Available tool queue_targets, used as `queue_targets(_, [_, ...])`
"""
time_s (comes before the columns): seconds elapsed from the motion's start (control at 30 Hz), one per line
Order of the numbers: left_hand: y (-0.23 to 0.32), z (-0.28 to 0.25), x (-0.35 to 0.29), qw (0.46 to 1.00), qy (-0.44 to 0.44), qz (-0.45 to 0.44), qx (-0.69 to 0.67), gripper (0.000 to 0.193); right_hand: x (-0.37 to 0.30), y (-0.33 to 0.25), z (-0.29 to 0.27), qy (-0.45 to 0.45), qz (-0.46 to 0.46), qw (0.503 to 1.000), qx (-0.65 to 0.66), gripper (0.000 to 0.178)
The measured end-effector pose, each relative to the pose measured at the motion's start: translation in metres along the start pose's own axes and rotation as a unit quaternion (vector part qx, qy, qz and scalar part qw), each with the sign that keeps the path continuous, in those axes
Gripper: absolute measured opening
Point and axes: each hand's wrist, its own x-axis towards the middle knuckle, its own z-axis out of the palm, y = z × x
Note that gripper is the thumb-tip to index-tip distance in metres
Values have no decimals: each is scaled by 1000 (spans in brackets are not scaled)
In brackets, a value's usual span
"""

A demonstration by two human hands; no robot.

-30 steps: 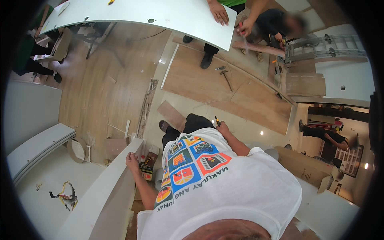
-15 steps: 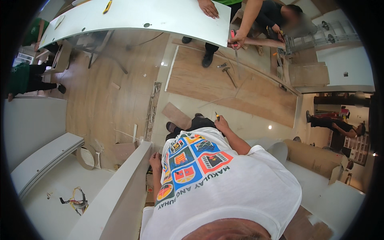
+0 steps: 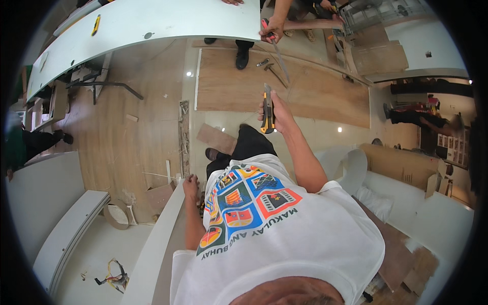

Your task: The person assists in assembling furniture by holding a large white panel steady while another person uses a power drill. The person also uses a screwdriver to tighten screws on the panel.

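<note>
My right hand (image 3: pixel 280 114) is closed around a yellow-and-black utility knife (image 3: pixel 268 113), held out in front of my body with its tip pointing away. Beside my left hip, my left hand (image 3: pixel 191 186) has its fingers curled at the far end of a narrow white panel (image 3: pixel 165 231). Part of that hand's grip is hidden. Beyond the knife, a hammer (image 3: pixel 275 75) lies on a large brown wooden board (image 3: pixel 229 84) on the floor.
Ahead, a co-worker's hand (image 3: pixel 274 29) holds a red-handled tool with a long thin blade by a long white board (image 3: pixel 178 20). Another yellow cutter (image 3: pixel 96 24) rests there. A cardboard box (image 3: pixel 396 162) stands at right; wires (image 3: pixel 116 278) protrude at lower left.
My right hand has risen and reached forward with the utility knife, now larger in view. My left hand has moved forward along the white panel to its end. The whole view has shifted.
</note>
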Motion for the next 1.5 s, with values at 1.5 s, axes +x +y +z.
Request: queue_targets(1.5, [507, 381, 63, 588, 16, 575, 569, 60, 108, -165, -70, 20, -179, 982, -56, 42])
